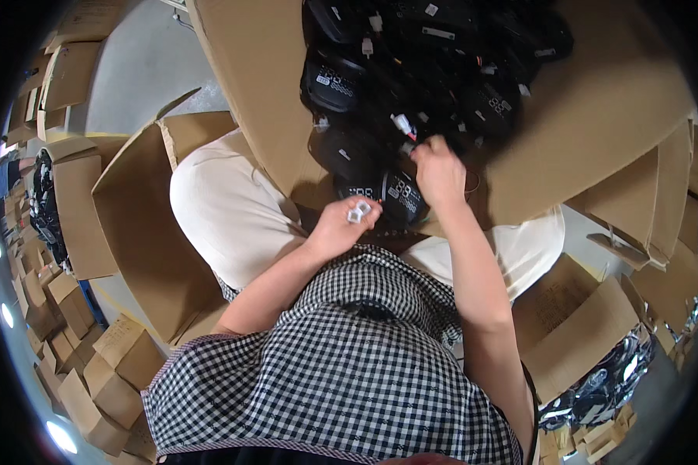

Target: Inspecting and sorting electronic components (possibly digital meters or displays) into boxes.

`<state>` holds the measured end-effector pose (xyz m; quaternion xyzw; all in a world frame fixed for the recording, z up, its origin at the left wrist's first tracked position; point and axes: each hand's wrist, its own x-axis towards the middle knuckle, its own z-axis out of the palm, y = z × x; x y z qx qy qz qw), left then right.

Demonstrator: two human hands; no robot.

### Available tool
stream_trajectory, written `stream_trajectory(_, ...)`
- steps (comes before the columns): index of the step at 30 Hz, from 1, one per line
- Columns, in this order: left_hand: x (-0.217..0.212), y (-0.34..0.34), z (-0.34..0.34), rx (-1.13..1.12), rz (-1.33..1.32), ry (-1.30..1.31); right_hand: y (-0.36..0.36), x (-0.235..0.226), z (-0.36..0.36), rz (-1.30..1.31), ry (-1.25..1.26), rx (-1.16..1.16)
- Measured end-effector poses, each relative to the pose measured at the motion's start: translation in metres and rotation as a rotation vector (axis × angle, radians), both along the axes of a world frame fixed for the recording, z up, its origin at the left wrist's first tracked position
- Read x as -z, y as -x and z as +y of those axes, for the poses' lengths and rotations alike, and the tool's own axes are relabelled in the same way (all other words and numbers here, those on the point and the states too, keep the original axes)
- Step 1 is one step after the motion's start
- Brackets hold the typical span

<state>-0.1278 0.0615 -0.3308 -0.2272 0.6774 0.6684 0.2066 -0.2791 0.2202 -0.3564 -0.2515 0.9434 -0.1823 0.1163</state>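
My left hand [340, 230] is closed around a few small white plastic connector housings [358, 211], which show between the thumb and fingers. To its right and a little farther off, my right hand [442, 172] pinches at the thin wires of a white plug connector [402, 124]; the fingertips partly hide the grip. Under and beyond both hands lies a heap of black display units [341, 81] with printed faces and short cable leads. One such unit [405, 198] sits close by, between my two hands.
The heap rests on a big cardboard sheet or box flap [597, 139] across my lap. An open carton [151, 225] stands at my left, another carton [574, 333] at my right with black bagged items [597, 387] beside it. More cartons [101, 387] stack up at the far left.
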Motion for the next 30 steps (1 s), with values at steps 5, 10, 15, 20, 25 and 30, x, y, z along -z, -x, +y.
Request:
stream_trajectory(5,0.001,0.01,-0.004,-0.109,0.174,-0.067,-0.085,-0.019,0.008,0.133,0.054,-0.263)
stream_trajectory(10,0.007,0.01,-0.007,0.177,0.472,-0.05,-0.098,-0.016,0.003,-0.004,0.005,-0.358)
stream_trajectory(15,0.019,0.006,-0.011,-0.03,0.306,-0.352,-0.107,-0.033,0.027,-0.141,0.298,-0.11)
stream_trajectory(20,0.012,0.004,-0.013,0.193,0.336,0.014,-0.09,-0.065,0.024,-0.478,0.341,0.195)
stream_trajectory(25,0.012,0.004,-0.017,0.468,0.523,0.376,-0.077,-0.069,0.021,-0.459,0.081,-0.099)
stream_trajectory(30,-0.003,0.006,-0.023,0.676,0.526,0.381,-0.086,-0.02,0.033,-1.246,0.451,0.094)
